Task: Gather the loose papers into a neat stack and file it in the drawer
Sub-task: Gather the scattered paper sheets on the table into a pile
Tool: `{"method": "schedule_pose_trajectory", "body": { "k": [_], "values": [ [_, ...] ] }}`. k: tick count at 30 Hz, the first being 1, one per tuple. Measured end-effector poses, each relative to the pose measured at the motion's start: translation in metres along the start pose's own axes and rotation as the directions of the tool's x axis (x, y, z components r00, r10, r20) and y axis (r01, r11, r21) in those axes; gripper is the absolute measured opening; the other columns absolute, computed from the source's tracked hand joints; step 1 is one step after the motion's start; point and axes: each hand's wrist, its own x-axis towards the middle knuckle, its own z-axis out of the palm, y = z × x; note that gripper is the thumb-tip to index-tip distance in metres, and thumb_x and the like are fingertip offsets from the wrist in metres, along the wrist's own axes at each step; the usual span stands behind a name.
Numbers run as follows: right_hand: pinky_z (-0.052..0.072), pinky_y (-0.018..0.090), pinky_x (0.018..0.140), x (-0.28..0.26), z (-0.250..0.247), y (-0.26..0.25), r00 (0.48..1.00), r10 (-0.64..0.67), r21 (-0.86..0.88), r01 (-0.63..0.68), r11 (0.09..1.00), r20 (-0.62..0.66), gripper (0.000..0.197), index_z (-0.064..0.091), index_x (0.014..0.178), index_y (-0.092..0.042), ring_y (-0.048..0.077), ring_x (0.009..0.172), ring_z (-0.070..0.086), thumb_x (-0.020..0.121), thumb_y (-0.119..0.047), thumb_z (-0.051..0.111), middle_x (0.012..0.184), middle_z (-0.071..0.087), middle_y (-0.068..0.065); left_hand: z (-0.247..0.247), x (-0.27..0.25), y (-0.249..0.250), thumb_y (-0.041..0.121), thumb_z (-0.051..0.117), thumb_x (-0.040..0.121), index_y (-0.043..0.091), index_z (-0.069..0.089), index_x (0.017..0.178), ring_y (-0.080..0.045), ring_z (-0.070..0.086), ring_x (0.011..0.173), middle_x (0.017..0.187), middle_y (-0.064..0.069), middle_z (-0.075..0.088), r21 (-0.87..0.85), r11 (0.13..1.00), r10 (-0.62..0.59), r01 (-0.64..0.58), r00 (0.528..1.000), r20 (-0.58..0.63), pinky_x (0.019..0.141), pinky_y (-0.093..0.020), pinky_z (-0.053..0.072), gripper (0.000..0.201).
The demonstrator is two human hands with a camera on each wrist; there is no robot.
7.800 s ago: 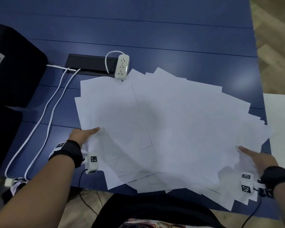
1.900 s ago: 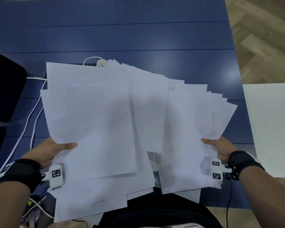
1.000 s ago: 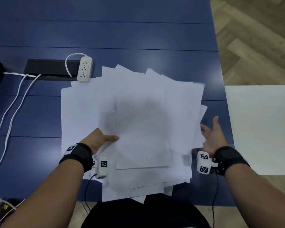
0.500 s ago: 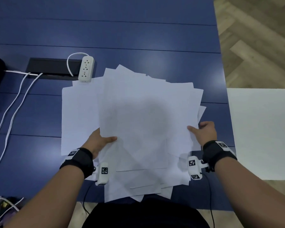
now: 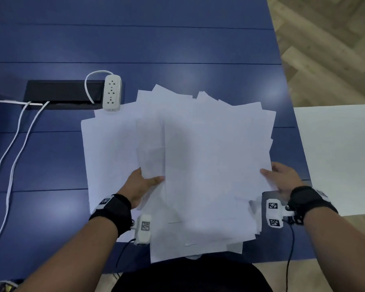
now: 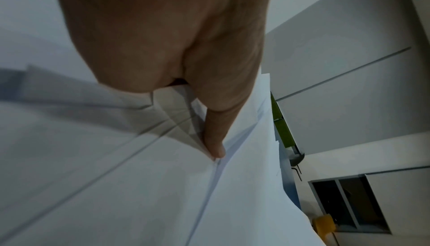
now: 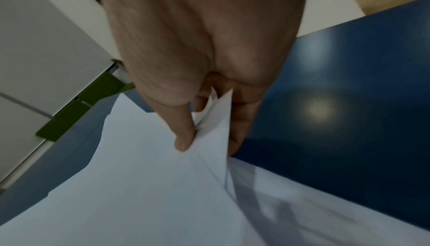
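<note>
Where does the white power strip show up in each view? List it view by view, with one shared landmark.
Head: the white power strip lies upper left of centre, beside the black cable slot, at the paper pile's far-left corner.
Left wrist: not in it.
Right wrist: not in it.
Shared landmark: the pile of loose white papers shows in all three views.

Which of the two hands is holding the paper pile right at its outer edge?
The right hand. It pinches the papers at the pile's right edge, while the left hand grips further in, with sheets still sticking out beyond it on the left.
</note>
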Motion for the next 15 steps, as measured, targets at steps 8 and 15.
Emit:
{"method": "schedule_pose_trajectory", "body": {
  "k": [8,15],
  "values": [
    [0.059,0.033,0.070,-0.018,0.014,0.008,0.991,0.054,0.092,-0.066,0.994,0.125,0.019,0.072,0.117,-0.006,0.026,0.093,0.074,0.100,-0.010,0.068,0.109,0.079,0.007,0.001,0.004,-0.006,0.026,0.099,0.073,0.012,0.069,0.134,-0.025,0.074,0.118,0.125,-0.005,0.079,0.105,0.994,-0.020,0.013,0.998,0.062,0.104,-0.044,0.058,0.069],
    [0.050,0.026,0.067,0.005,-0.038,-0.007,0.994,-0.101,-0.104,0.104,0.989,0.035,0.011,0.074,0.106,-0.004,0.016,0.079,0.065,0.098,-0.010,0.070,0.108,0.075,0.010,0.009,-0.002,-0.010,0.013,0.091,0.083,0.009,0.072,0.127,-0.029,0.076,0.109,0.117,-0.007,0.081,0.209,0.978,0.008,0.012,0.995,-0.096,0.101,-0.046,0.060,0.048]
  ]
}}
